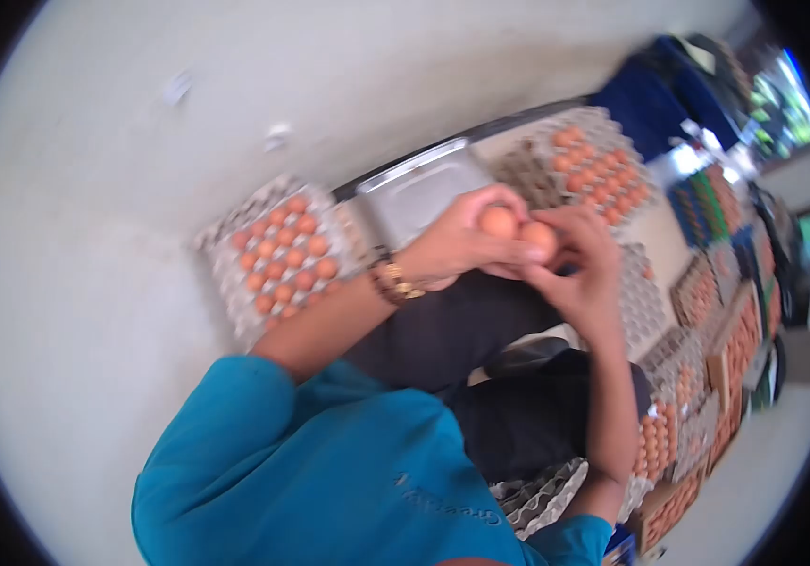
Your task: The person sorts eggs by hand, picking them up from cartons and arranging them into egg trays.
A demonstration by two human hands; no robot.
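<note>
My left hand (474,229), with bracelets at the wrist, is closed around a brown egg (498,222). Right beside it is a second brown egg (539,240), between both hands, with the fingers of my right hand (579,264) curled against it. The two eggs are close together above my dark-clothed lap, and the hands nearly touch. Behind my left hand lies a shallow metal tray (414,193). A carton of brown eggs (284,250) sits to the left, beyond my left forearm. Another egg-filled carton (598,170) rests on a stack beyond my right hand.
An empty-looking grey egg carton (639,297) is to the right of my right hand. More egg cartons (655,443) and boxes of eggs (737,349) line the right side. A dark blue object (659,99) stands at the upper right, and a pale wall (122,170) spans the left.
</note>
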